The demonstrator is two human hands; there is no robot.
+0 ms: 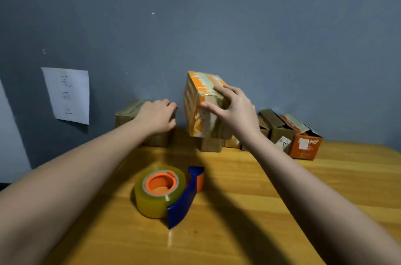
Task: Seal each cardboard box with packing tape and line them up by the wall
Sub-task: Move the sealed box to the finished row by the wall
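My right hand (235,108) grips an orange-and-white taped box (195,102), holding it tilted above the wooden table (325,188) near the grey wall. On a brown cardboard box (125,113) at the wall my left hand (157,116) rests, fingers curled over its top. Small brown boxes (211,144) stand below the lifted box. To the right, a brown box (277,128) and an orange printed box (304,145) line the wall. A roll of clear packing tape in a blue and orange dispenser (167,191) lies on the table in front of me.
A white paper sheet (69,95) with handwriting hangs on the grey wall at the left. The table's left edge runs diagonally under my left forearm. Bare wood surrounds the tape dispenser.
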